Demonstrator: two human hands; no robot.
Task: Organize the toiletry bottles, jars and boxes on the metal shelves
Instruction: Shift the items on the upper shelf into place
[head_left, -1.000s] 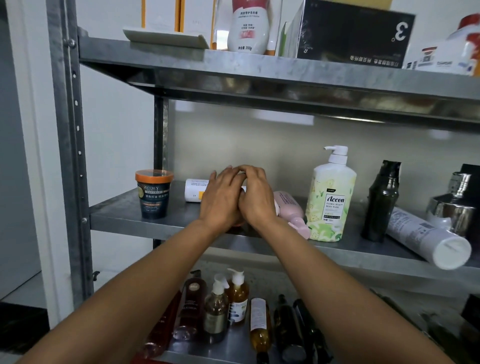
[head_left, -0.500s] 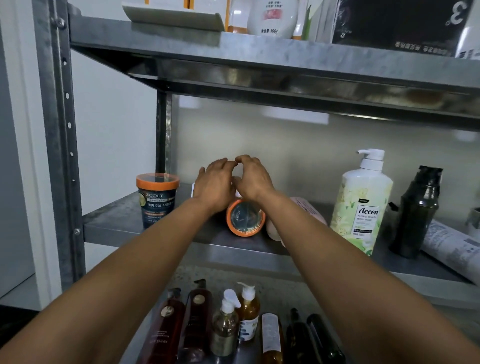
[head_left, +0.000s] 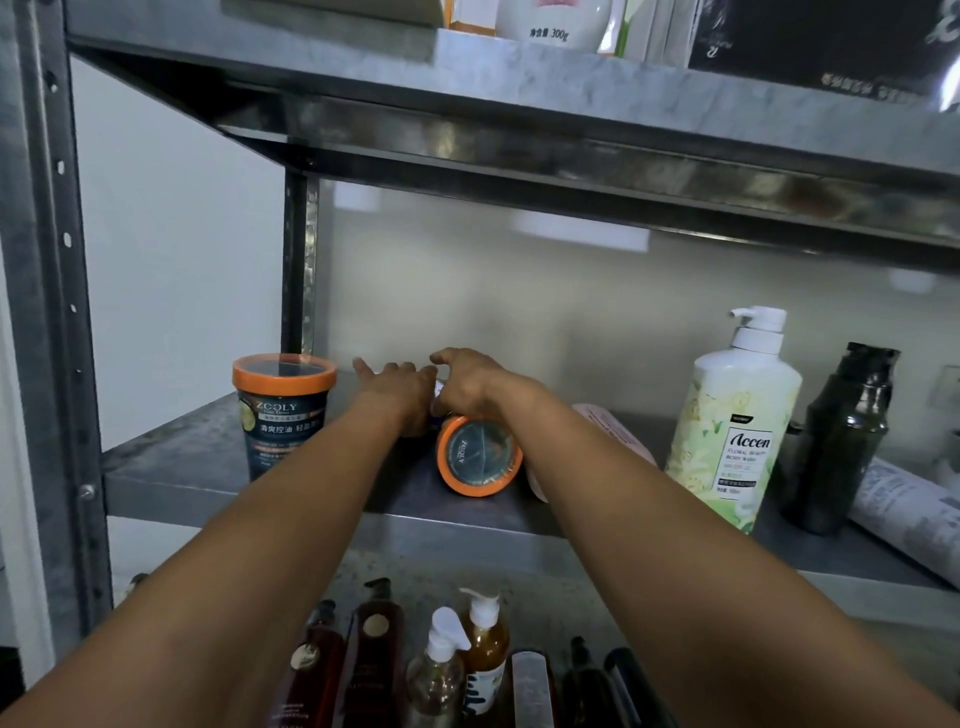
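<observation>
Both my arms reach deep onto the middle metal shelf (head_left: 197, 470). My left hand (head_left: 397, 387) lies palm down with its fingers stretched toward the back wall. My right hand (head_left: 470, 379) curls beside it, touching it. Under and between them only a sliver of a white item (head_left: 439, 391) shows; whether either hand grips it is hidden. Just in front lies an orange-lidded jar (head_left: 478, 456) on its side, lid facing me, under my right wrist. A matching jar (head_left: 283, 415) stands upright at the left.
Right of my arm lie a pink bottle (head_left: 615, 439) and a white tube (head_left: 906, 501); a white Accen pump bottle (head_left: 737, 426) and a dark bottle (head_left: 841, 436) stand between them. Boxes sit on the top shelf (head_left: 519, 78). Several pump bottles (head_left: 460, 660) crowd the lower shelf.
My hands have moved from the shelf front to the back, uncovering the orange-lidded jar lying on its side. The view has shifted closer and to the left.
</observation>
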